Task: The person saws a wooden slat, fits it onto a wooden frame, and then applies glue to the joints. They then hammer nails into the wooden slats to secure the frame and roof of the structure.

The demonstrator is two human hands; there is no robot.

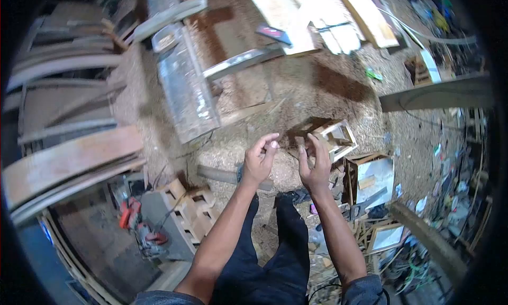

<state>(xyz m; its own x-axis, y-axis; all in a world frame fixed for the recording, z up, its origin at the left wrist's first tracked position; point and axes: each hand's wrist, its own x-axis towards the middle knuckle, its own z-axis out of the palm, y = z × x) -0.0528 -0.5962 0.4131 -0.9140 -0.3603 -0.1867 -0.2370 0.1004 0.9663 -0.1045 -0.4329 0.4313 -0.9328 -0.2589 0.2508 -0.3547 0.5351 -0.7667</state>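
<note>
Both of my hands are raised in front of me over a sawdust-covered floor [317, 88]. My left hand [259, 159] has its thumb and fingertips pinched together; whatever may be between them is too small to make out. A short gap away, my right hand [316, 166] is held with its fingers loosely curled and apart, and nothing shows in it. Just beyond the right hand, a small pale wooden frame box [338, 138] sits on the floor. My dark trousers [275, 262] fill the bottom middle.
A long metal machine bed [185, 88] runs up the middle left. Curved wooden planks [69, 157] are stacked at the left. Below them lie a red power tool [138, 225] and pale wooden blocks [193, 207]. An open wooden box [370, 175] and scrap clutter lie at the right.
</note>
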